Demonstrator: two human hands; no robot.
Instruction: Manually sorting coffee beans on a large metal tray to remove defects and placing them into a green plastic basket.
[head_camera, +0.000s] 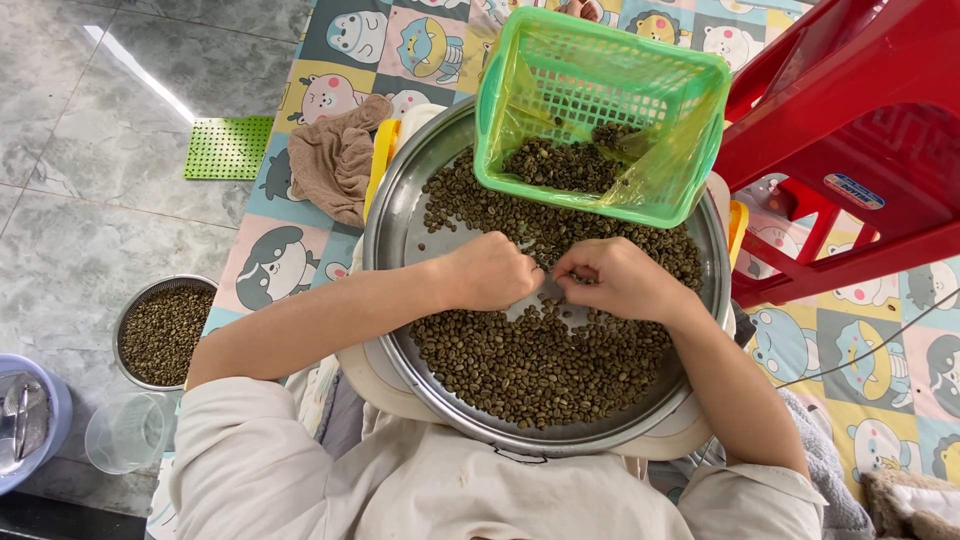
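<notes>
Pinching beans (530, 350), both curled hands (560, 275)

The green basket (600, 110) blocked the far side of the round metal tray (395, 230), resting on its rim; a red plastic stool (850, 130) crowded the right; a bare strip of tray lay open at the left; the grey floor (90, 230) beyond stood open.

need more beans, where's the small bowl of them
In the head view the small metal bowl of beans sits on the grey floor at far left, beside the clear plastic cup.
</notes>
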